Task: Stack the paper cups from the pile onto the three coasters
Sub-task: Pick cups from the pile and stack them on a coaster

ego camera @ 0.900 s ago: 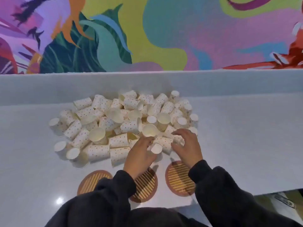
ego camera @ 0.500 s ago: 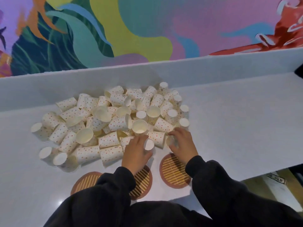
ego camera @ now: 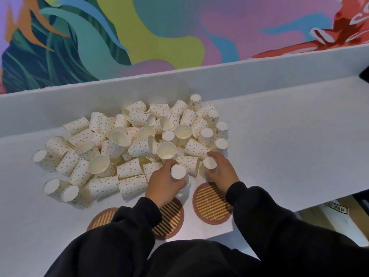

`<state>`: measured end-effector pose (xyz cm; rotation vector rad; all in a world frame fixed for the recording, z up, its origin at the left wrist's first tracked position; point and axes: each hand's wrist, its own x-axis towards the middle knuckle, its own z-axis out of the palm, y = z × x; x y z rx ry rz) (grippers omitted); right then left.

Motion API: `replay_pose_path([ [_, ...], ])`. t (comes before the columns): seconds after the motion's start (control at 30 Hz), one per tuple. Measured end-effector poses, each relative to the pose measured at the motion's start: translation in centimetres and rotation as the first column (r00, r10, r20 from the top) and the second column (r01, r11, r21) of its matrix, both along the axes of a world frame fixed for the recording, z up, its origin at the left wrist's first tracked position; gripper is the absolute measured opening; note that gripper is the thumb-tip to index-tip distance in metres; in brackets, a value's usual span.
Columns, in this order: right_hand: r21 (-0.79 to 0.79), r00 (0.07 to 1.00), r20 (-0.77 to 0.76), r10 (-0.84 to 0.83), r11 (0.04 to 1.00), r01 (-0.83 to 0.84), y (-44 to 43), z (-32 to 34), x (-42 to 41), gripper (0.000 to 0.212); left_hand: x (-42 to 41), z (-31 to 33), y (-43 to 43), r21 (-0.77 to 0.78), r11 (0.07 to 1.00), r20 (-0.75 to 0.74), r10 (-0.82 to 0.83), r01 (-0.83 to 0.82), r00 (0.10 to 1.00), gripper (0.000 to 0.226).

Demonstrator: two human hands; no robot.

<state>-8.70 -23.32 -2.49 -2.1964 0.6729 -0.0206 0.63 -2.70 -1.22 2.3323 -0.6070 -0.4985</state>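
A pile of white dotted paper cups [ego camera: 127, 148] lies on the grey table [ego camera: 289, 148]. Three round striped coasters sit near the front edge: the left coaster [ego camera: 100, 217] and the middle coaster [ego camera: 169, 218] are partly hidden by my left sleeve, the right coaster [ego camera: 211, 204] is bare. My left hand [ego camera: 162, 185] grips an upside-down cup [ego camera: 178, 172] at the pile's near edge, just beyond the middle coaster. My right hand [ego camera: 221, 170] holds another upside-down cup [ego camera: 209, 163] just beyond the right coaster.
A low grey ledge [ego camera: 199, 80] runs behind the pile, under a colourful mural wall. The table's front edge drops off at the right, where a box [ego camera: 335, 210] shows below.
Both hands have closed on a cup each at the pile's near edge and drawn them slightly toward the coasters. The camera has shifted a little.
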Motion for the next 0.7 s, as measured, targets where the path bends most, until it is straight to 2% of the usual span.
replay_pose_path([
  [0.1,0.092,0.998,0.023,-0.060,0.994,0.058,-0.3,0.5,-0.7,0.055,-0.9,1.1,-0.2,-0.114,0.993,-0.066,-0.014,0.006,0.998,0.061],
  [0.23,0.243,0.967,0.112,-0.229,0.950,0.197,-1.5,1.3,-2.4,0.055,-2.6,0.7,-1.4,-0.243,0.970,-0.155,-0.057,0.018,0.986,0.055],
  [0.4,0.326,0.930,0.182,-0.320,0.912,0.251,-2.7,2.7,-5.4,0.053,-5.2,-0.7,-3.3,-0.191,0.971,-0.146,-0.173,0.144,0.974,0.060],
  [0.57,0.330,0.927,0.139,-0.349,0.899,0.289,-3.4,2.6,-8.3,0.060,-7.2,-2.3,-4.8,-0.145,0.952,-0.139,-0.289,0.269,0.947,0.059],
  [0.7,0.359,0.921,0.129,-0.368,0.883,0.303,-3.4,2.0,-9.5,0.059,-7.7,-3.1,-4.8,-0.135,0.949,-0.140,-0.302,0.284,0.943,0.064],
])
